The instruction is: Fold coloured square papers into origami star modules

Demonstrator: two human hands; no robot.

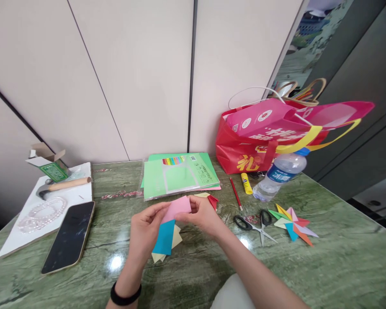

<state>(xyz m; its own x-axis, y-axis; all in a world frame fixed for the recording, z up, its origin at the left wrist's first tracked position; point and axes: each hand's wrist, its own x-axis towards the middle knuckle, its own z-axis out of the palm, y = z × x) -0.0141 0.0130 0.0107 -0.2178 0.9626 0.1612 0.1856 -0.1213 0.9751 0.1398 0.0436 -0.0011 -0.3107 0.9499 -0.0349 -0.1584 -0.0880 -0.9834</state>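
Between my two hands is a small piece of pink paper (177, 208), held above the table. My left hand (145, 226) pinches its left end, and my right hand (202, 215) grips the right end between thumb and fingers. Beneath them lie a blue paper piece (164, 238) and cream paper pieces (176, 237), partly overlapping. A red folded paper (213, 201) sits just behind my right hand, partly hidden by it. Whether the pink paper has a fold cannot be made out.
Behind my hands lies a pack of coloured paper (180, 176). To the right are a red pencil (235, 194), a glue stick (246, 183), scissors (260, 226), a multicoloured paper star (294, 223), a water bottle (279, 176) and a red bag (241, 146). Leftward are a phone (69, 238), hammer (67, 185) and beads (43, 214).
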